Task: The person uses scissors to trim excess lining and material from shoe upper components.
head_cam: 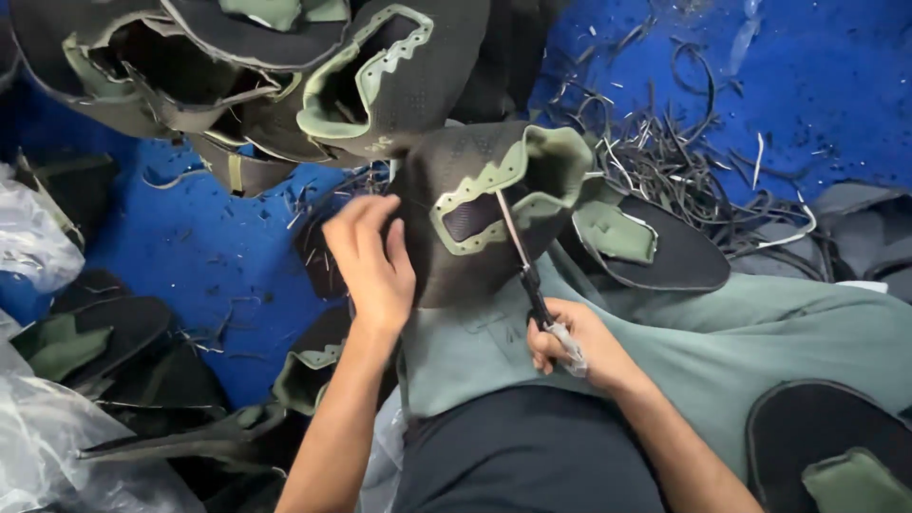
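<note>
nearest the camera, the person's lap is covered by a dark shirt hem [527,456] and pale green trousers [760,332]. at about 5 o'clock from the middle of the view, the right hand [570,344] is curled shut around the taped handle of a pair of scissors [530,275], whose thin blades point up toward 12 o'clock and lie across the piece being worked. whether the blades are parted cannot be told.

at about 8 o'clock from the middle, the left hand [372,261] grips the left edge of the shoe upper [480,214], fingers bent and close together over the dark mesh, thumb side hidden. the shoe upper sits at the centre, above the knees, dark grey-brown with a pale green zigzag trim around its lacing opening and a green collar toward 1 o'clock.

just beside it at 3 o'clock lies another dark upper with a green tongue [617,233]. at 4 o'clock, low in the corner, one more upper [826,456] rests against the thigh.

farther out, a heap of similar uppers [285,76] fills 11 to 12 o'clock, on a blue floor [826,85]. thin dark trimmings [684,142] are scattered at 2 o'clock. clear plastic bags [38,237] sit at 9 o'clock, with more uppers [104,332] beside them.
</note>
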